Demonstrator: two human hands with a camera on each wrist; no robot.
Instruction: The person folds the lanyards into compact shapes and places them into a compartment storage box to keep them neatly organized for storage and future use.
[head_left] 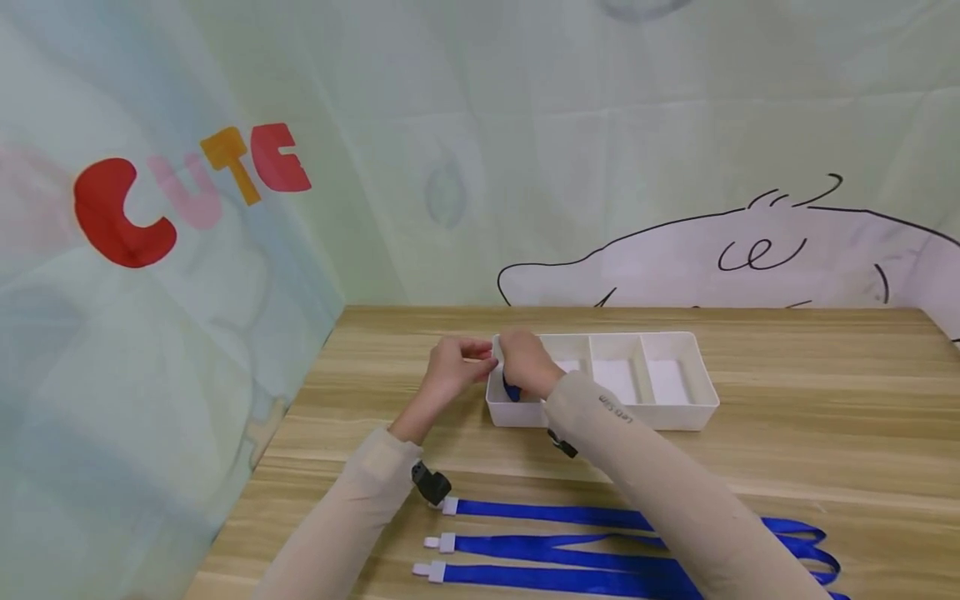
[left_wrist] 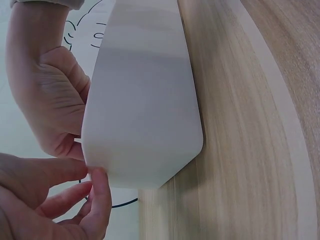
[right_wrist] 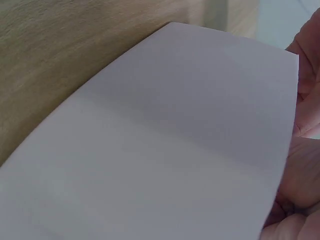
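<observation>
A beige sleeve (head_left: pixel 682 500) leads to the curled right hand (head_left: pixel 528 362); whether its grip holds the blue strap (head_left: pixel 512 389) just beneath, in the leftmost compartment of the white tray (head_left: pixel 678 418), cannot be told. The left hand (head_left: pixel 453 365) pinches the rim. Blue lanyards (head_left: pixel 555 577) lie on the surface (head_left: pixel 810 408).

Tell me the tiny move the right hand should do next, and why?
Maybe lift the right hand out: the blue thing under it is inside the white box, the left hand touches that end, and blue lanyards lie outside.
</observation>
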